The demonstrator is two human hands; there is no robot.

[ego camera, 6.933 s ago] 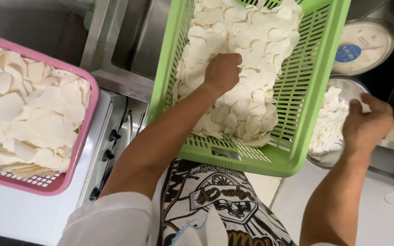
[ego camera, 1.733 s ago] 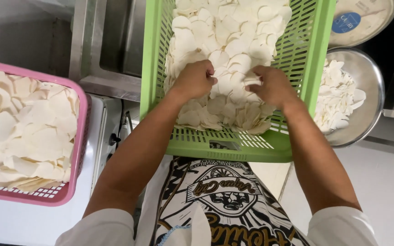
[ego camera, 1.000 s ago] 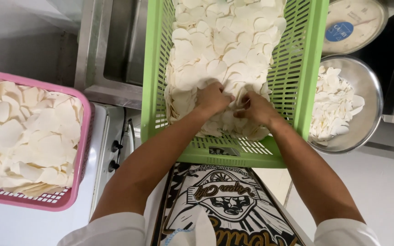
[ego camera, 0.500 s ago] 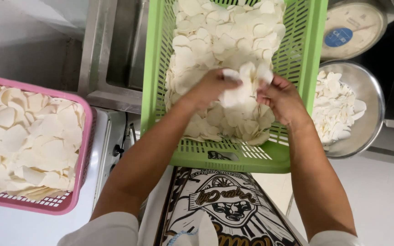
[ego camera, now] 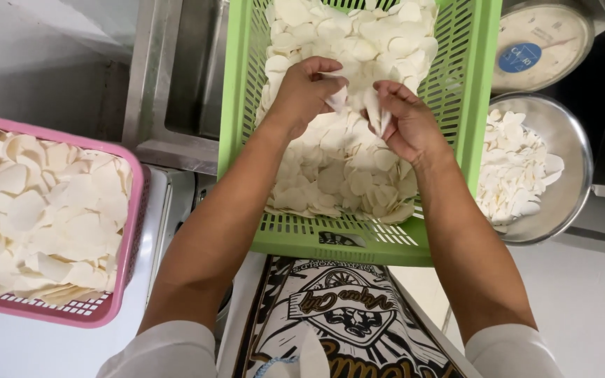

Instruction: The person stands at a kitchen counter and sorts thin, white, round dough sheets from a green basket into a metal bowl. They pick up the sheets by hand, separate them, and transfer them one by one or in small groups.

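Looking down, I see both hands over the green basket, which is full of thin white chips. My left hand is curled shut, pinching a few chips between thumb and fingers. My right hand is curled shut too, gripping a small bunch of chips. The two hands are close together, just above the pile in the middle of the basket.

On the left sits a pink basket, also heaped with white chips. On the right, just beside the green basket, is a shiny metal bowl with more chips in it. Behind the bowl stands a round kitchen scale with a white dial. A grey metal sink is between the two baskets.
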